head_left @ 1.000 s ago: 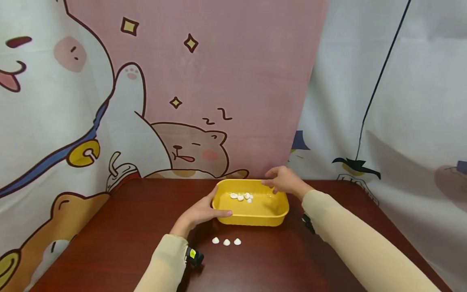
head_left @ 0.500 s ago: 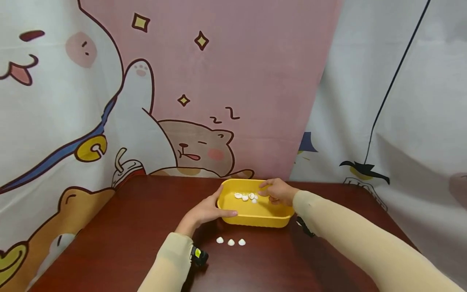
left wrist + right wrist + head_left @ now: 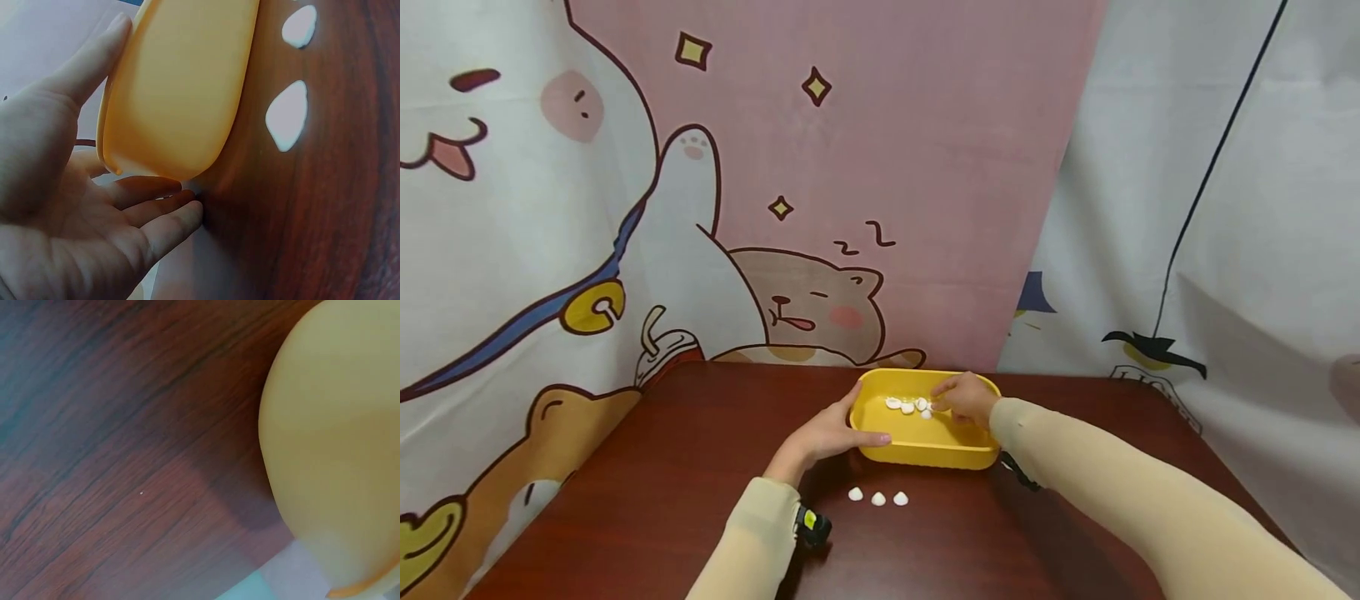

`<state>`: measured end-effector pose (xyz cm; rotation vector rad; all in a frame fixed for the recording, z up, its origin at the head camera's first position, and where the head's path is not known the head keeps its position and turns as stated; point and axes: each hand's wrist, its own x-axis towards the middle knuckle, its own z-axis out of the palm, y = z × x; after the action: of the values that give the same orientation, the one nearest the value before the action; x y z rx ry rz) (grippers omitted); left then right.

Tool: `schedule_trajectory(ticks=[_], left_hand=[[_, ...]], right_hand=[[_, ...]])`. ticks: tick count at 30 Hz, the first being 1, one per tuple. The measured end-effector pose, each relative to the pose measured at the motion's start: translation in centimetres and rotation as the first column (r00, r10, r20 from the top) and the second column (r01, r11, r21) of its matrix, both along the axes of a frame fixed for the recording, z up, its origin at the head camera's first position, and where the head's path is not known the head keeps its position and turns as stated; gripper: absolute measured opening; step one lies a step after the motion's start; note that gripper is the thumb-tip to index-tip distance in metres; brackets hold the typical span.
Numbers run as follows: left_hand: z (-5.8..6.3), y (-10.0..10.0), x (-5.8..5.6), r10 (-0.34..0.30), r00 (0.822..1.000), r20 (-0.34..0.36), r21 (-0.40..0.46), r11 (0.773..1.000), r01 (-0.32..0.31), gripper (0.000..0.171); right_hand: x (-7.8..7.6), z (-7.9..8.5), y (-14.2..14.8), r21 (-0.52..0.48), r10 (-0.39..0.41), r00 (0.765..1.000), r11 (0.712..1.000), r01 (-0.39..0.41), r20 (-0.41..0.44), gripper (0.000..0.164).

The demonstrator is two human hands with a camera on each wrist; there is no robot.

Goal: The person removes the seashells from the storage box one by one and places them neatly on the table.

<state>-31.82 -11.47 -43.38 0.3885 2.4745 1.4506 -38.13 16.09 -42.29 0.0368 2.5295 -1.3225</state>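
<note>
My left hand (image 3: pixel 827 429) holds the left end of a yellow plastic tub (image 3: pixel 925 456), thumb along its near rim. In the left wrist view the fingers (image 3: pixel 169 228) curl beneath the tub's end. Inside the tub lies a small cluster of white, shell-like pieces (image 3: pixel 907 408). My right hand (image 3: pixel 970 400) reaches over the right side into the tub, fingertips right at the rightmost white pieces; I cannot tell if it pinches one. In the right wrist view only the tub's outer wall (image 3: pixel 337 425) shows, and the hand is out of sight.
Three more white pieces (image 3: pixel 878 499) lie in a row on the dark red-brown wooden table (image 3: pixel 700 467), in front of the tub. A cartoon-printed cloth (image 3: pixel 925 167) hangs behind the table's far edge. A black camera (image 3: pixel 812 527) is strapped to the left wrist.
The right hand has come from above the tub's far right rim down and leftward to the white pieces inside. The left hand keeps its hold on the tub. The head view has turned slightly left.
</note>
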Motion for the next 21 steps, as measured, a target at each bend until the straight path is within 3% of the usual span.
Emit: schedule_trajectory(ticks=[15, 21], left_hand=[[0.3, -0.1, 0.0, 0.004, 1.0, -0.006, -0.006, 1.0, -0.004, 0.119], [0.0, 0.0, 0.0, -0.02, 1.0, -0.005, 0.013, 1.0, 0.02, 0.115]], right_hand=[[-1.3, -1.2, -0.1, 0.087, 0.039, 0.998, 0.996, -0.034, -0.047, 0.028], [-1.2, -1.7, 0.0, 0.1, 0.029, 0.998, 0.995, -0.024, -0.054, 0.015]])
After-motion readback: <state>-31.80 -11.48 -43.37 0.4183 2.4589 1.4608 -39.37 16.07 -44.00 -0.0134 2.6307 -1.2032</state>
